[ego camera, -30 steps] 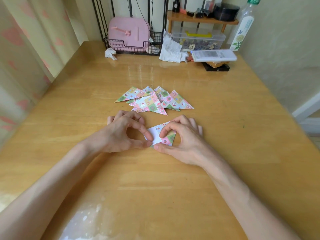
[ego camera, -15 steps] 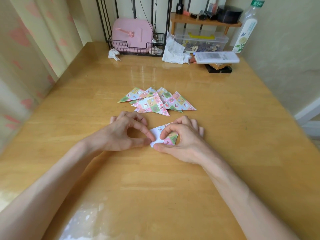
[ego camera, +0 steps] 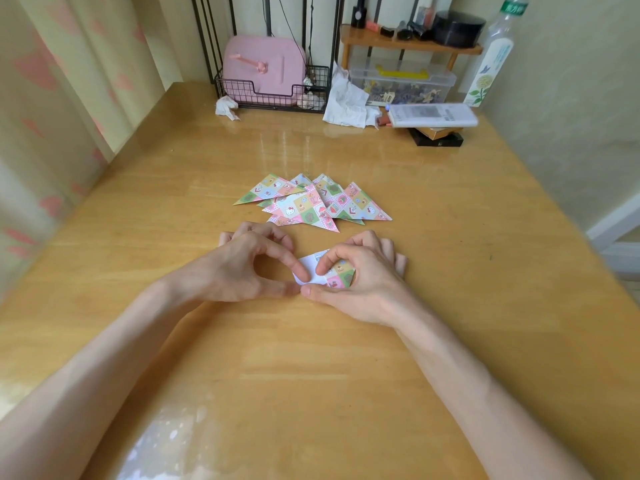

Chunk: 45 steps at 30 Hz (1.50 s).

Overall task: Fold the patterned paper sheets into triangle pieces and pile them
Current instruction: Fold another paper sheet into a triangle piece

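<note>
Several folded triangles (ego camera: 313, 204) already piled mid-table (ego camera: 450, 237), one patterned sheet (ego camera: 330, 273) mid-fold just in front of them, left hand (ego camera: 242, 268) and right hand (ego camera: 360, 282) fingers pinching its edges flat, no unfolded sheets visible.

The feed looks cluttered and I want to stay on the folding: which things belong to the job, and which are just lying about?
Job: left hand, right hand, both pinching the paper sheet; pile of folded triangles beyond them.
Lying about: pink case, wire basket, crumpled tissue, white cloth, clear plastic box, bottle.
</note>
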### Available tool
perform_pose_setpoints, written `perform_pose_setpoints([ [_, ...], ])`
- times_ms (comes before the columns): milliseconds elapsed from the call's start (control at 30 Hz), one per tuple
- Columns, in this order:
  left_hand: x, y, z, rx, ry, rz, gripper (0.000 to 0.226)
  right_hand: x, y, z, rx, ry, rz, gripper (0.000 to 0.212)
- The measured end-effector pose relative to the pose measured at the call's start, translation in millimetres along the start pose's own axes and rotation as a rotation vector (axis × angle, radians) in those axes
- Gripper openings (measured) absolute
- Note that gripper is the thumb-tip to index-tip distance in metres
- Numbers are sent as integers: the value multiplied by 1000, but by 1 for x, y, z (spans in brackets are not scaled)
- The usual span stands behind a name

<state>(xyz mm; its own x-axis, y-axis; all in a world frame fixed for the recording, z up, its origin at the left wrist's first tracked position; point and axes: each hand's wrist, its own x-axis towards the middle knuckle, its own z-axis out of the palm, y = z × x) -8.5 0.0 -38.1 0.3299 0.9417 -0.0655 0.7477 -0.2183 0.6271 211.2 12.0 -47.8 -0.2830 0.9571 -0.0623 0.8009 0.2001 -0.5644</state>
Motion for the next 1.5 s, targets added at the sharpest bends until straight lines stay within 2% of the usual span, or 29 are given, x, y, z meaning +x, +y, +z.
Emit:
perform_pose_setpoints([
  [300, -1, 0, -1, 8, -8, 8, 25, -4, 2, 5, -23, 54, -45, 38],
  [467, -2, 0, -1, -1, -11, 12, 23, -4, 5, -2, -20, 21, -59, 36],
  [667, 2, 3, 7, -21, 64, -11, 41, -10, 8, -3, -39, 29, -123, 32],
  [1034, 4, 8, 18, -3, 139, -60, 44, -13, 16, -13, -5, -10, -170, 33],
  [1200, 5, 8, 18, 39, 149, -75, 29, -15, 16, -16, -19, -28, -206, 32],
  [1500, 3, 7, 19, 45, 144, -66, 29, -14, 18, -22, 9, -74, -201, 37],
])
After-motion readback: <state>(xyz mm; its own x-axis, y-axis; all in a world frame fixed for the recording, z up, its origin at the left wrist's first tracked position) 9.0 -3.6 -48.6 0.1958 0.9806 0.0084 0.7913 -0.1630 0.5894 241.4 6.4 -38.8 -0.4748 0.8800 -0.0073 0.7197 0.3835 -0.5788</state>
